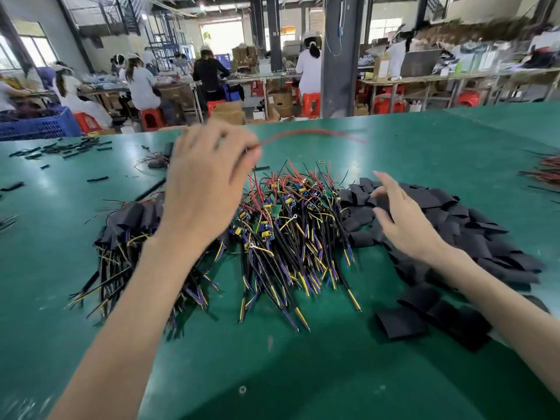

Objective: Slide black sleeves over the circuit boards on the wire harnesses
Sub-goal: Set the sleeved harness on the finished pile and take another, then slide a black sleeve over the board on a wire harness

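Wire harness red lead (303, 135) is pinched in my left hand (206, 183), held above the central unsleeved pile (291, 213). My right hand (403, 216), fingers spread and empty, hovers at the black sleeves (472, 237). Advisable: take one sleeve only and open its mouth before threading.

Green table (303, 374), black sleeves (472, 234), harnesses (291, 225) of red, yellow, black and seemingly purple-blue wires.
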